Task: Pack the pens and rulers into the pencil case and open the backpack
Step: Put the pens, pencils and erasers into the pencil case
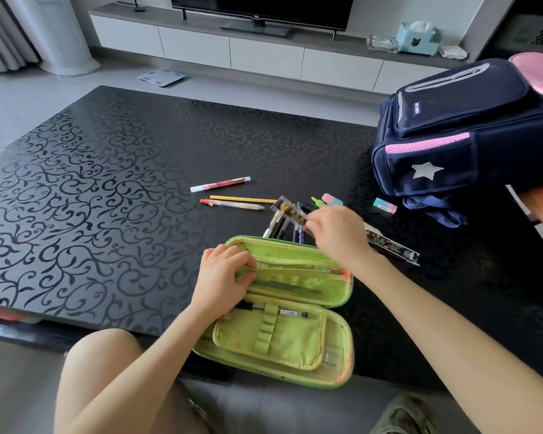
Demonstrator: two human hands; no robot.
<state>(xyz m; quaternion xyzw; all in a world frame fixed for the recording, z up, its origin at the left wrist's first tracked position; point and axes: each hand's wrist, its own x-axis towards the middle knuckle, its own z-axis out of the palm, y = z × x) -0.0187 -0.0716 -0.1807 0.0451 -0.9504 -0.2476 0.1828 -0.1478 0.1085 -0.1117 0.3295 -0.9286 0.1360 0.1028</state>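
Home living room. Far side: black flat-screen TV (261, 7) on a long low white cabinet with grey top (264, 54), teal tissue box (419, 39) toward its right end. Grey curtain (3, 29) far left, white bathroom scale (161, 77) on the pale floor. Nearer: low glossy black desk with vine pattern (107, 170).

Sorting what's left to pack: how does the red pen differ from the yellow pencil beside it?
The red pen is thicker with pale ends; the yellow pencil is thin and plain yellow. The red pen slants up rightward; the yellow pencil lies nearly level. Both lie loose on the table.
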